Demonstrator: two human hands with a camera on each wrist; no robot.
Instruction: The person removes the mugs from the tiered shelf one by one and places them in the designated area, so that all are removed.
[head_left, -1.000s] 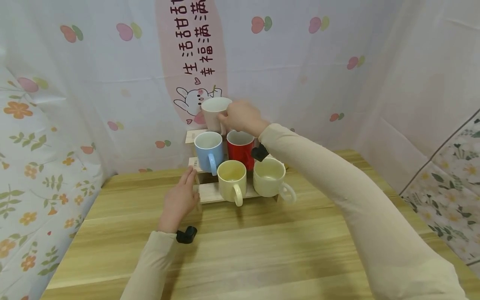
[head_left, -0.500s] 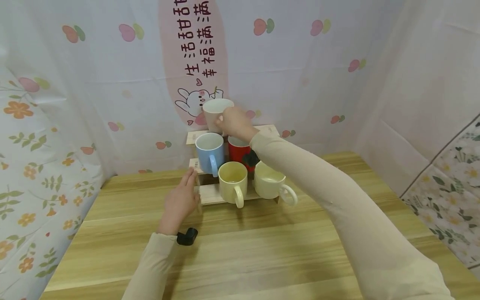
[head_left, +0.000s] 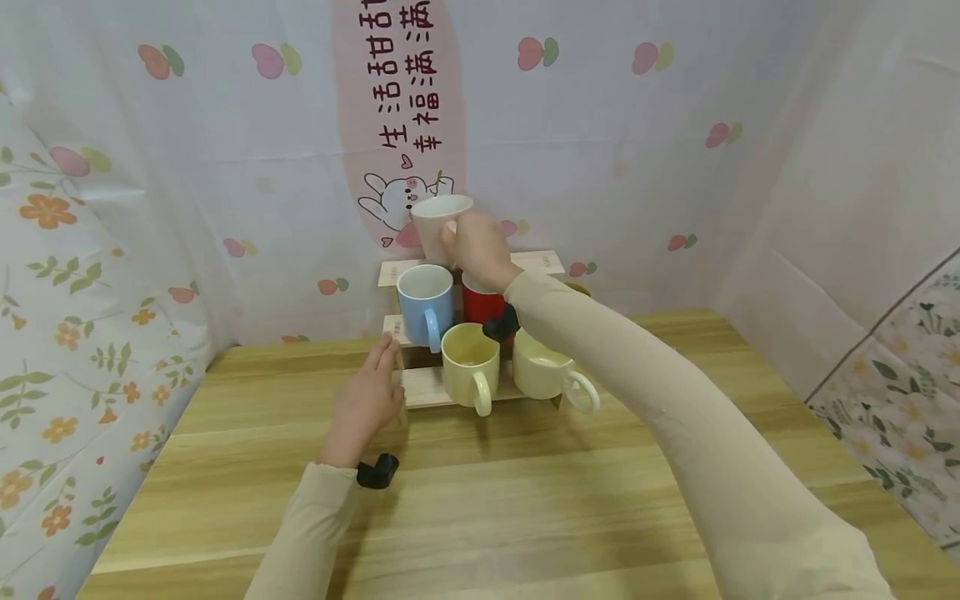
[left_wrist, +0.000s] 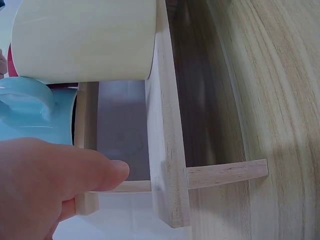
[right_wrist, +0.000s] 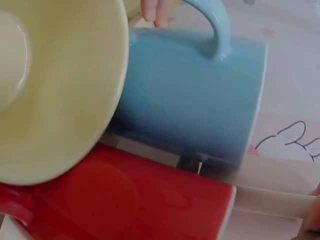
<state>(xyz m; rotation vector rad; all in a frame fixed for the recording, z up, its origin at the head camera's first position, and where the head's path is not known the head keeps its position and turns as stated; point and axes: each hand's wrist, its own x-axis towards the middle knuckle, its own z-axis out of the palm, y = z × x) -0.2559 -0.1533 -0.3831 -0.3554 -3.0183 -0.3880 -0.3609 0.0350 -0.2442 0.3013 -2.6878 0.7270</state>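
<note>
My right hand (head_left: 480,246) holds a pale pinkish mug (head_left: 430,235) at its handle side, upright over the left part of the top tier of a small wooden stepped rack (head_left: 422,388). Whether its base touches that tier is hidden. My left hand (head_left: 367,408) rests against the rack's left side, fingers fairly straight; its thumb (left_wrist: 102,172) lies by the side panel in the left wrist view. A light blue mug (head_left: 425,300) and a red mug (right_wrist: 145,200) sit on the middle tier. On the lowest tier are a yellow mug (head_left: 468,367) and a cream mug (head_left: 536,367).
The rack stands on a wood-grain table (head_left: 480,500) near its back edge. Behind hangs a white printed curtain (head_left: 600,167) with a bunny and lettering. Another yellowish item (head_left: 578,288) shows partly behind my right sleeve. Mug handles jut forward from the lower tiers.
The right hand and the pale mug keep nearly the same place above the top tier; the right forearm has drawn slightly left and lower. The left hand stays at the rack. The head view shifts a little.
</note>
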